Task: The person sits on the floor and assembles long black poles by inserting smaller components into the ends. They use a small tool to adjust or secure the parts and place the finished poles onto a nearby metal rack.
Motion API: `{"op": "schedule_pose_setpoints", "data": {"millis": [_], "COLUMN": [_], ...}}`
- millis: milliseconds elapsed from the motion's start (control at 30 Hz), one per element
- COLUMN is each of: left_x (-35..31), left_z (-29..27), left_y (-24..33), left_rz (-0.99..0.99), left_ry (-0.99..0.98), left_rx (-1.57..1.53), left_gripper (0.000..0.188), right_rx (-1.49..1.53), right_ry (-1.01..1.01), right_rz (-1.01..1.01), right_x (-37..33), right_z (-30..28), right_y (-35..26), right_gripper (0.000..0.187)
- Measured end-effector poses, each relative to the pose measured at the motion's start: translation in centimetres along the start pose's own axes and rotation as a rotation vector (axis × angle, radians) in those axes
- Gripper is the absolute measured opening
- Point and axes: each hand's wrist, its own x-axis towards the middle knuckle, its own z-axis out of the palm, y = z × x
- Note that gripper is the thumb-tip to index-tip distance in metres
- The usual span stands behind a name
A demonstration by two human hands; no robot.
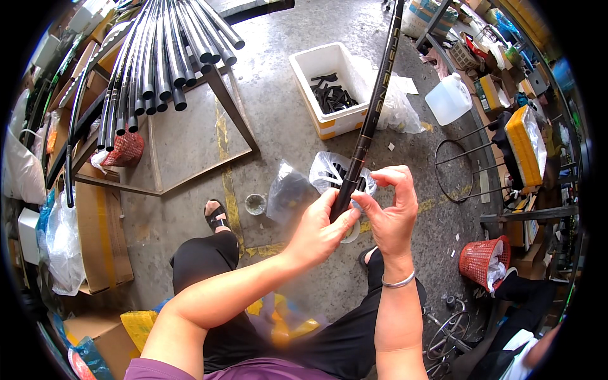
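The left hand [320, 231] is clamping its fingers on a black rod [370, 111]; the right hand [389, 212] fingers are pinching its end. Beyond them, a white box [316, 66] is holding black parts [332, 96].

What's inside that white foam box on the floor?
The white foam box holds a loose heap of small black parts piled toward its right side. Its bare white bottom shows at the left. Whatever lies under the heap is covered.
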Motion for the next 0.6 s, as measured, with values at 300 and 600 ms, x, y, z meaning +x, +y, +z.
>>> {"op": "schedule_pose_setpoints", "data": {"millis": [300,600], "left_x": [-0.2,-0.1], "left_z": [-0.5,-1.3], "left_y": [0.4,0.8], "left_rz": [-0.23,-0.305], "left_ry": [-0.204,-0.429], "left_rx": [-0.378,-0.67], "left_gripper": [0.018,0.023], "right_rx": [0.268,0.556], "right_ry": [-0.049,-0.097], "right_rz": [0.197,0.529], "right_x": [-0.6,-1.0], "right_z": [-0.4,-0.9], "right_y": [0.7,0.8], "right_gripper": [0.035,0.021]}}
